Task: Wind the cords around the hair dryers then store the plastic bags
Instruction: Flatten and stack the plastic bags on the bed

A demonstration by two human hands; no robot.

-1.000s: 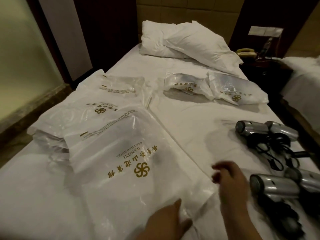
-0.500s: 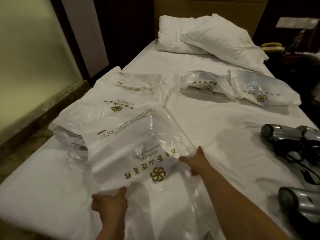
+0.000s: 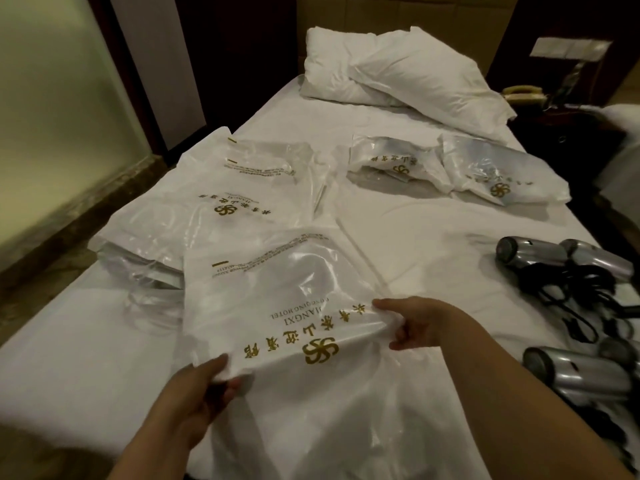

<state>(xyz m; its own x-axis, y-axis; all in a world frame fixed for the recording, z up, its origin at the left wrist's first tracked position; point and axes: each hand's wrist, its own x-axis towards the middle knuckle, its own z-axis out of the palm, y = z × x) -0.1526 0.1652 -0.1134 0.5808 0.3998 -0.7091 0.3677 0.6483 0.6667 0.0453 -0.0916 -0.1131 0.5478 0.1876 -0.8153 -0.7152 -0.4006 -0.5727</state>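
A clear plastic bag [image 3: 277, 292] with gold lettering lies on top of a pile on the white bed. My left hand [image 3: 201, 393] pinches its near left edge, and my right hand [image 3: 415, 323] pinches its right edge, lifting a fold. More flat bags [image 3: 242, 188] lie behind it on the left. Two filled bags [image 3: 391, 161] [image 3: 498, 174] sit farther back in the middle of the bed. Silver hair dryers [image 3: 540, 254] [image 3: 575, 375] with black cords [image 3: 575, 299] lie at the right edge of the bed.
Two white pillows [image 3: 398, 71] lie at the head of the bed [image 3: 415, 230]. A nightstand with a telephone [image 3: 523, 93] stands at the far right. A wall and floor strip [image 3: 52, 251] run along the left side of the bed.
My right hand came from near the dryers to the bag's right edge. Both hands now pinch the top bag and have raised a fold in it. The view has shifted left.
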